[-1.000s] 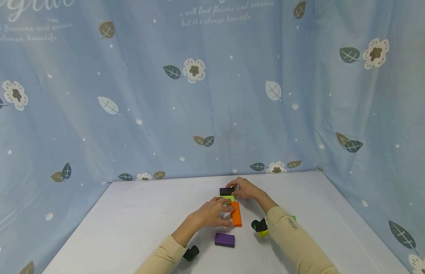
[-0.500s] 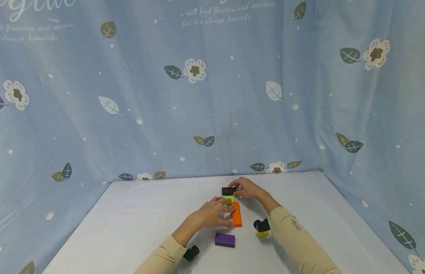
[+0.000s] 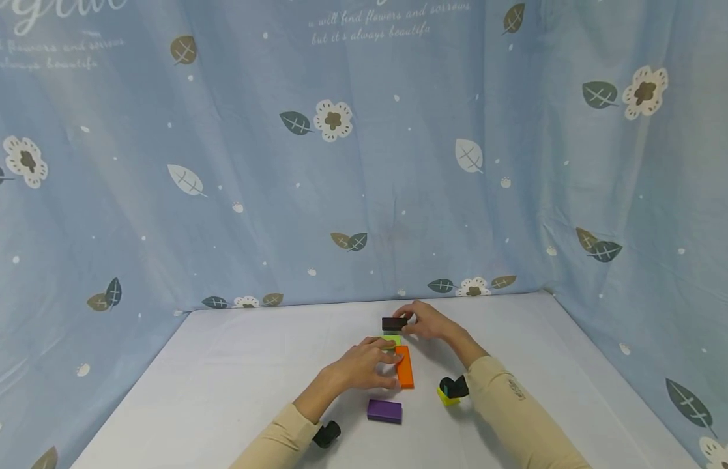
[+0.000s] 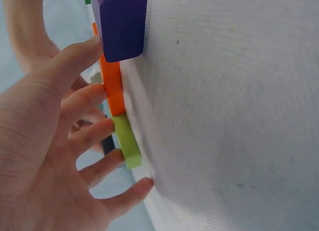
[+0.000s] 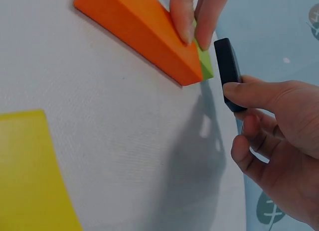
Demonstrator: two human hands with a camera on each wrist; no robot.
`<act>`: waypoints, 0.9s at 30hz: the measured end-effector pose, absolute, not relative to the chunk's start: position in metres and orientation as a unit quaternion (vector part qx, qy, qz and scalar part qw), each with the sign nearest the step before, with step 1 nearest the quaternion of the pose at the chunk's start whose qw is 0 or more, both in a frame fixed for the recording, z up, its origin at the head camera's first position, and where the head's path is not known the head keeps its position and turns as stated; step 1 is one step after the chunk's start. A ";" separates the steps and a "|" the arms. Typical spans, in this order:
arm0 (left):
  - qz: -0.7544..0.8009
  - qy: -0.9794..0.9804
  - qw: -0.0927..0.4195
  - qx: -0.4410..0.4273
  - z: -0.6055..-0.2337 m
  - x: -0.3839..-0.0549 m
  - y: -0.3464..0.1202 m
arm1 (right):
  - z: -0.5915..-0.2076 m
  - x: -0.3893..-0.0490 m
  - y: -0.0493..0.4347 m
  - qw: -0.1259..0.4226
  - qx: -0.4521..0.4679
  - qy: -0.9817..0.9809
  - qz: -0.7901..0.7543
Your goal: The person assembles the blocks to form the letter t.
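My right hand point(image 3: 427, 321) pinches a small black block point(image 3: 394, 324) by one end between thumb and fingers. In the right wrist view the black block point(image 5: 228, 74) is held a little off the end of the orange one. My left hand point(image 3: 360, 365) lies with fingers spread and nearly straight, fingertips at the sides of an orange block point(image 3: 405, 368) and a light green block point(image 3: 392, 340). These two sit end to end on the table, as the left wrist view also shows with the green block point(image 4: 128, 144) beyond the orange.
A purple block point(image 3: 384, 411) lies on the white table point(image 3: 223, 384) nearer the person. A yellow block point(image 3: 448, 397) lies by the right forearm, partly under a black wrist camera point(image 3: 454, 387). Blue patterned curtain point(image 3: 364, 195) encloses the back and sides.
My right hand has drawn the black block slightly right and away from the person, opening a small gap from the green block. The left hand and the orange block have stayed put.
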State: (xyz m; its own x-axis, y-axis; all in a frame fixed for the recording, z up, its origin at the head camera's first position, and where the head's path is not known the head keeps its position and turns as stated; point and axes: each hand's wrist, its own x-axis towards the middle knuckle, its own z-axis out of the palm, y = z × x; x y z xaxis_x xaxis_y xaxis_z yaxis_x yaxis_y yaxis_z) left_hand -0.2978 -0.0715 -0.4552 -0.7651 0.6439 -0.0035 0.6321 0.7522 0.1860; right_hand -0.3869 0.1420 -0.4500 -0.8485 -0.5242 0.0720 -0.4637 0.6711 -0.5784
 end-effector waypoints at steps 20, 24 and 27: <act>0.082 0.934 0.030 0.346 -0.458 -0.299 -0.072 | -0.442 -0.377 0.154 0.039 -0.297 0.906 -0.298; 0.082 0.934 0.031 0.346 -0.458 -0.300 -0.072 | -0.443 -0.376 0.156 0.045 -0.286 0.910 -0.297; 0.084 0.935 0.034 0.344 -0.458 -0.299 -0.072 | -0.443 -0.375 0.158 0.049 -0.282 0.910 -0.300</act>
